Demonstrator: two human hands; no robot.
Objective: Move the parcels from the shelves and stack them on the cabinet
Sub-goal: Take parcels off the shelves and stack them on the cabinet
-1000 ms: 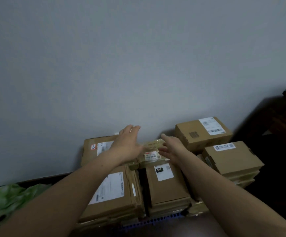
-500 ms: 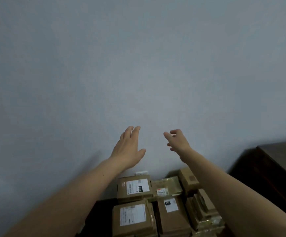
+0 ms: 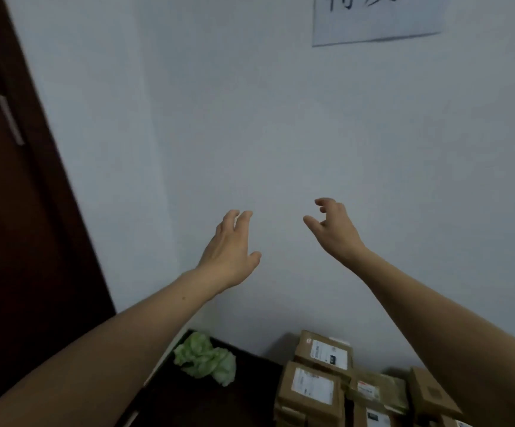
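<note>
Several brown cardboard parcels (image 3: 313, 386) with white labels lie stacked on a dark cabinet top (image 3: 207, 402) at the bottom right, against the grey wall. My left hand (image 3: 230, 246) is raised in front of the wall, fingers straight, holding nothing. To its right, my right hand (image 3: 334, 228) is lifted too, with fingers loosely curled around nothing. Both hands hover well above the parcels and touch none of them.
A crumpled green bag (image 3: 205, 359) lies on the cabinet top left of the parcels. A dark brown door (image 3: 19, 211) with a metal handle (image 3: 10, 120) fills the left side. A paper sign (image 3: 376, 16) hangs on the wall at the top right.
Both hands have lifted off the parcels and now hang in the air before the wall. The view has tilted up and left, bringing in the door and the sign.
</note>
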